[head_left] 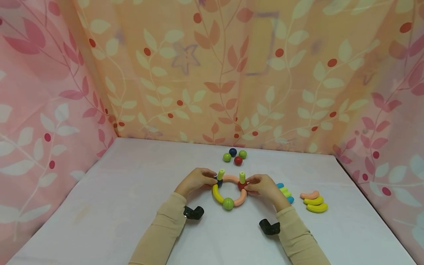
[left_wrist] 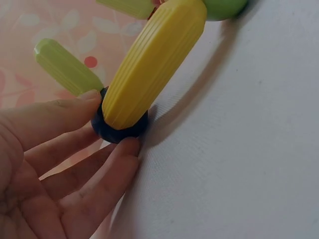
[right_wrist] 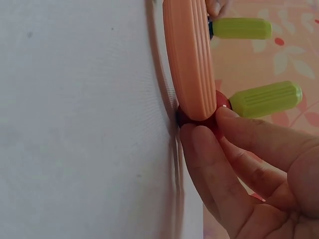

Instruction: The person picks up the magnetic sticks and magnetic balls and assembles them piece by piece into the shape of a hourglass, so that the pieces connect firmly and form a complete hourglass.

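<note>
Left hand pinches the toy ring's dark blue ball, right hand its red ball; only the head view shows four loose balls behind the ring.

No readable text, labels, brands, numbers or signs anywhere in these views

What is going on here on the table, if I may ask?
A person steadies a ring of curved plastic pieces on the white table. The left hand pinches its dark blue ball joint; the right hand pinches its red ball joint. A light green peg stands on each.
</note>
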`<state>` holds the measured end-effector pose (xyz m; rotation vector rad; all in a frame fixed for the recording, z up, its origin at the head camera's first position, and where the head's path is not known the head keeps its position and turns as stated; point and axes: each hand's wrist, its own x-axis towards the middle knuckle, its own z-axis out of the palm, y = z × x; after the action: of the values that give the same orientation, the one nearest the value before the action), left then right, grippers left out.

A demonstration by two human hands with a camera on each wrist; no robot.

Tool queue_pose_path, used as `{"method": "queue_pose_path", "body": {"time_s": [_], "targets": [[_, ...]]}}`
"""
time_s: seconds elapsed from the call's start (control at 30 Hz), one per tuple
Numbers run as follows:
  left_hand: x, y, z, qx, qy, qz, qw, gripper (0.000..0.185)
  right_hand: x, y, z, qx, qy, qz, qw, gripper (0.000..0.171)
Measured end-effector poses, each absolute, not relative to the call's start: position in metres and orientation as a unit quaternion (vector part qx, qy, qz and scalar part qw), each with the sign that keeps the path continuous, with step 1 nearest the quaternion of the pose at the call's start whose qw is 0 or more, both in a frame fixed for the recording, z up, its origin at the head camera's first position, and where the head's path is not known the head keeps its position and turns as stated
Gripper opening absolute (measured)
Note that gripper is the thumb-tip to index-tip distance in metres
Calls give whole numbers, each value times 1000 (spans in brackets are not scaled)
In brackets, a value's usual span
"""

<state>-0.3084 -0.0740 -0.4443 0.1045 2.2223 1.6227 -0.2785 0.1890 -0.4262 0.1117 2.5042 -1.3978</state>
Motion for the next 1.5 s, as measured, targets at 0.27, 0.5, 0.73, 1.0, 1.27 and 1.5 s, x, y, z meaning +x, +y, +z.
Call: {"method": "queue_pose_path", "body": {"time_s": [0.27, 0.5, 0.73, 1.0, 1.27, 1.5], "targets": [[-311, -71, -446, 36, 804, 564, 184, 35, -281, 194, -429, 14, 887, -448, 108, 43], [-310, -70, -445, 26, 806, 566, 171, 35, -279, 199, -427, 20, 880, -463, 107, 40], [-311, -72, -448, 28, 808, 560, 182, 34, -277, 223, -410, -1, 876, -475, 79, 46], [-313, -72, -449, 33, 814, 549, 186, 35, -277, 263, -399, 11, 878, -473, 75, 63], [-312, -73, -451, 31, 810, 556, 185, 35, -276, 291, -402, 58, 889, -437, 126, 64], [-313, -73, -452, 28, 807, 560, 187, 35, -282, 304, -413, 55, 885, -443, 134, 49]]}}
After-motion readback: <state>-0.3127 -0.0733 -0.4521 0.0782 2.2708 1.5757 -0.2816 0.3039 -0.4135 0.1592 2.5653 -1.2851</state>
